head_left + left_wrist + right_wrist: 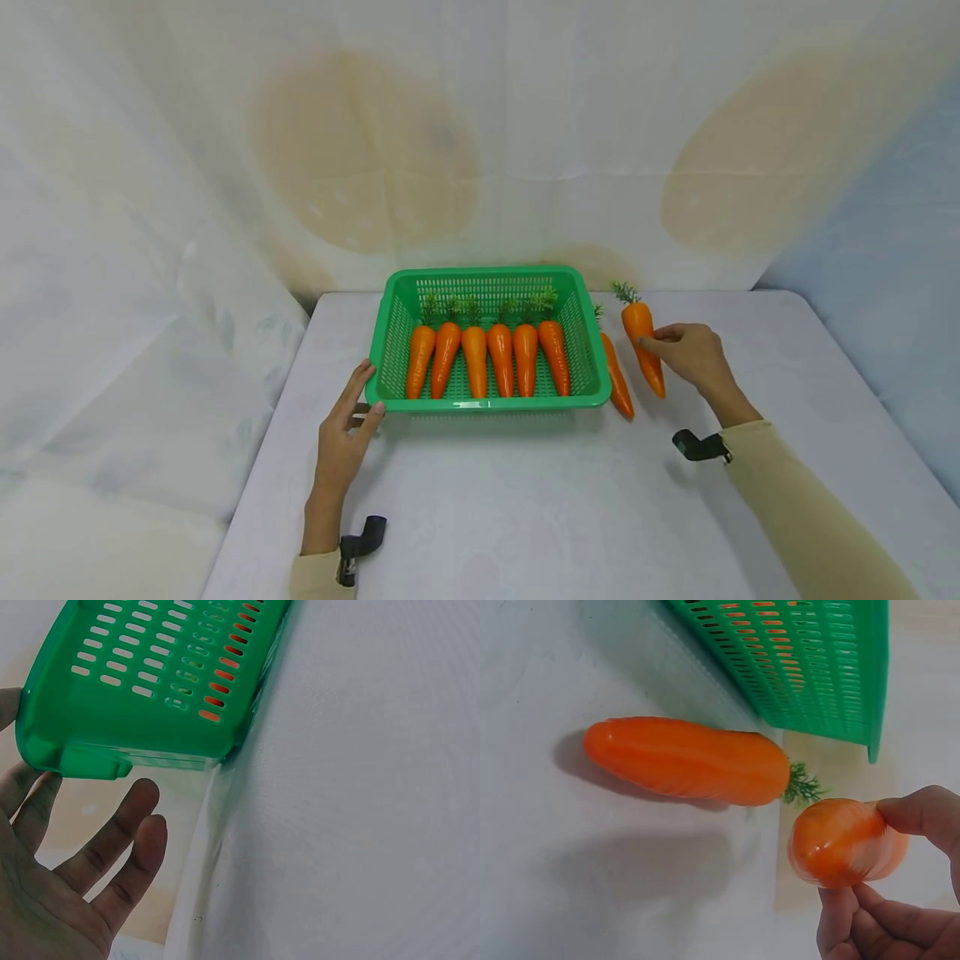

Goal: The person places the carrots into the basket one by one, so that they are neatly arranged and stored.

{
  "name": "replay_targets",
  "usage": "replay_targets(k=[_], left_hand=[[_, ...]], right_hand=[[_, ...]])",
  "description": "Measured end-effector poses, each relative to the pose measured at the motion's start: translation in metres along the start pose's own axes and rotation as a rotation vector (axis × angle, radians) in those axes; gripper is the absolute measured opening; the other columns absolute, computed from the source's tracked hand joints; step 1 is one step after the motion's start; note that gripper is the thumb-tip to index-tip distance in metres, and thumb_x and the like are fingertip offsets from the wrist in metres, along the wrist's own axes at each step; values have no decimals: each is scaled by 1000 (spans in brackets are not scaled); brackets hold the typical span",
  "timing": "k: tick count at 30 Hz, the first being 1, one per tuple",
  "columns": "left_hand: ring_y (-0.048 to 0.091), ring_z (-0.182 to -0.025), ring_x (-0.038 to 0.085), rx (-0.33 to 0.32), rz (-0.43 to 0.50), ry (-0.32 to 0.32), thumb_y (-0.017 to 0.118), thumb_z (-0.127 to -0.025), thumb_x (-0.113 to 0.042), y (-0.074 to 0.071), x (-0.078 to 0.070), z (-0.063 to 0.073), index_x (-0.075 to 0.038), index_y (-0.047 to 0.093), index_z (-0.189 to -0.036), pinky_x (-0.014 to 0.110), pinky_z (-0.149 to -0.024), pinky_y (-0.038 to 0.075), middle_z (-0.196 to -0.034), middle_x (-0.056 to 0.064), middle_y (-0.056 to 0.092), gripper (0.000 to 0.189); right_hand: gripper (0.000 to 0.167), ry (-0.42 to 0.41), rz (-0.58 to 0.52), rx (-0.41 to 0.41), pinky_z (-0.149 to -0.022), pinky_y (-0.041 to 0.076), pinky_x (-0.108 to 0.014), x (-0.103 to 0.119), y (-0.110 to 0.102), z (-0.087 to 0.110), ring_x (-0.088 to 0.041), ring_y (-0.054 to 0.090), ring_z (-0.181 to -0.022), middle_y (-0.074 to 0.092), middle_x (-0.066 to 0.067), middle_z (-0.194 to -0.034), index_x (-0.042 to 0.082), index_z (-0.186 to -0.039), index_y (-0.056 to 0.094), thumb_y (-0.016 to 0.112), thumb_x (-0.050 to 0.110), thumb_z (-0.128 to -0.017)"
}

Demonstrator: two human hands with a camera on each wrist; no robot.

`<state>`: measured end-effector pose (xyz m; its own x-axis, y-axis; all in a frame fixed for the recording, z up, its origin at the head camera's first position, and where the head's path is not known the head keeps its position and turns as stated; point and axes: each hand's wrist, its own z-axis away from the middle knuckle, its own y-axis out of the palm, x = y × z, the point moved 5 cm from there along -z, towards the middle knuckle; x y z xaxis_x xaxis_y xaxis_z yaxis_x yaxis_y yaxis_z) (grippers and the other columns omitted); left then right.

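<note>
My right hand (pixel 695 354) pinches an orange carrot (pixel 636 321) with a green leafy top, raised over the table right of the basket. The right wrist view shows thumb and fingers on either side of this carrot (pixel 832 844). Another carrot (pixel 694 761) lies on the table between the held one and the green plastic basket (pixel 491 405). Several carrots (pixel 474 354) sit in a row inside the basket, leafy tops toward the back. At the basket's front left corner, my left hand (pixel 341 446) touches the rim with loosely extended fingers; two fingers (pixel 142 847) stay apart from it.
The basket stands near the back of a table (pixel 480 500) with a white cover. Behind it hangs a pale patterned cloth (pixel 525 125), with more cloth on the left and right. Each wrist carries a small black camera mount (pixel 363 542).
</note>
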<state>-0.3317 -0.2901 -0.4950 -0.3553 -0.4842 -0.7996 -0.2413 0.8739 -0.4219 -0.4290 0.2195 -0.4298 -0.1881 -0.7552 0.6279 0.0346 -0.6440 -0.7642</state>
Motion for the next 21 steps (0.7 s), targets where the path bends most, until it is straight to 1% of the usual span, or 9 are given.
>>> replay_targets(k=[2, 5, 7, 12, 14, 17, 21], left_hand=[[63, -94, 12, 1, -1, -3, 63, -100, -19, 1, 9, 0, -28, 41, -154, 24, -74, 55, -159, -11, 34, 59], [63, -94, 12, -8, -7, -2, 64, -100, -16, 1, 8, 0, -27, 42, -154, 25, -73, 55, -159, -12, 34, 59], [63, -93, 13, -14, -9, 1, 64, -99, -14, 1, 4, 0, -24, 42, -153, 26, -72, 55, -159, -10, 35, 59], [63, -93, 15, -14, -11, 0, 62, -100, -10, -1, -10, 0, -12, 43, -153, 28, -73, 56, -159, 2, 36, 56], [63, -92, 14, -9, -5, 1, 62, -100, -9, -1, -12, 0, -9, 43, -152, 28, -73, 56, -159, 5, 37, 55], [63, -92, 13, -8, -7, 10, 62, -99, -8, 0, -9, 0, -11, 43, -152, 26, -72, 56, -159, 4, 37, 56], [63, -91, 12, -16, -6, 18, 64, -99, -10, 1, 2, 0, -19, 43, -153, 25, -71, 55, -159, -3, 36, 59]], right_hand=[[69, -3, -3, -3, -92, 47, -61, 2, -2, 1, -43, 53, -112, 61, -29, -124, -6, -127, 62, 65, 54, -92], [69, 3, -7, -4, -93, 46, -62, 4, -3, 3, -43, 52, -113, 60, -29, -125, -5, -128, 61, 64, 54, -93], [69, 2, -10, -3, -94, 46, -62, 5, -5, 4, -43, 52, -113, 59, -29, -125, -6, -128, 61, 64, 54, -93], [71, -11, -14, -6, -94, 45, -62, 10, -9, 7, -44, 52, -114, 60, -29, -125, -6, -127, 61, 64, 56, -92], [73, -15, -8, -5, -94, 45, -63, 11, -11, 8, -44, 51, -115, 60, -29, -126, -5, -128, 61, 64, 58, -91], [77, -16, -7, 0, -95, 44, -64, 15, -13, 9, -44, 51, -117, 59, -29, -128, -5, -129, 60, 63, 61, -90], [76, -21, -23, 10, -97, 43, -63, 22, -14, 12, -44, 51, -118, 59, -28, -129, -3, -129, 61, 64, 62, -89]])
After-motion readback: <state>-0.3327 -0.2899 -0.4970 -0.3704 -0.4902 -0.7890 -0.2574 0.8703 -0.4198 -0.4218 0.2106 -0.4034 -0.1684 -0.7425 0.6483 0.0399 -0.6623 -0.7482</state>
